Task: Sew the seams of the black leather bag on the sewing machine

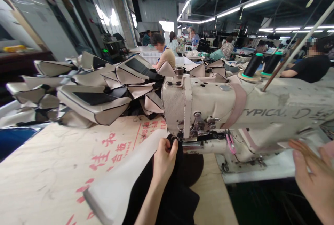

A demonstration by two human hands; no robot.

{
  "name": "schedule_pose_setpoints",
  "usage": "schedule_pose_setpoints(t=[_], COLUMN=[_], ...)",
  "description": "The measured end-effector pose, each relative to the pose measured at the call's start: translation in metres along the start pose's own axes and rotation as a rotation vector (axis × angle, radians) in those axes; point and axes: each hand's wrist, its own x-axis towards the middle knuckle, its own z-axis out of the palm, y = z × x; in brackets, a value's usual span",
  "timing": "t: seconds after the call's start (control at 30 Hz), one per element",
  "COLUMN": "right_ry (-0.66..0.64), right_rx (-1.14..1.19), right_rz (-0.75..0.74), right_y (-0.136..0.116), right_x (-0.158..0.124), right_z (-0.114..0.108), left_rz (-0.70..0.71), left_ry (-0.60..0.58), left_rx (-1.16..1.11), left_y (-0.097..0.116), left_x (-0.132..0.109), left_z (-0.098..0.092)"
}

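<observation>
My left hand [165,155] pinches the edge of a black fabric piece [173,197] right at the needle area of a white sewing machine [206,101]. A white panel [116,186] joins or lies against the black fabric on its left and spreads over the board. Off to the right, my right hand [311,174] is raised beside the machine's base, slightly blurred, fingers stretched out. I see nothing held in it. Pink-handled thread snips [230,142] hang on the machine's arm.
A plywood tabletop [65,162] with red printing extends left of the machine. Behind it, sewn beige-and-black covers [94,103] are heaped. Black thread cones [252,66] stand atop the machine. Several people sit or stand farther back; one person in black [310,64] is at right.
</observation>
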Motion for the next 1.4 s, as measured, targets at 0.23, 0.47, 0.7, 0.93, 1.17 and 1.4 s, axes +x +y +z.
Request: schedule_pose_setpoints(t=[0.23,0.47,0.7,0.93,1.17,1.4], right_ry=[-0.037,-0.065,-0.059,-0.065,-0.032,-0.047], right_rx=[-0.082,-0.105,-0.111,-0.091,-0.111,-0.134], right_rz=[0.032,0.02,-0.012,-0.036,-0.118,-0.203], right_y=[-0.009,-0.013,-0.007,-0.005,0.001,0.006], right_x=[0.005,0.007,0.005,0.004,-0.008,-0.026], right_z=[-0.005,-0.004,-0.002,-0.003,-0.003,0.003], left_rz=[-0.001,0.005,0.06,0.073,0.056,0.08], left_ry=[0.005,-0.01,-0.036,-0.045,-0.054,-0.089], left_rx=[0.029,0.001,0.014,0.005,-0.003,-0.022], left_y=[0.001,-0.003,-0.003,-0.004,0.005,-0.011], left_x=[0.003,0.018,0.038,0.044,0.041,0.038], left_z=[0.0,0.005,0.004,0.003,0.0,0.004])
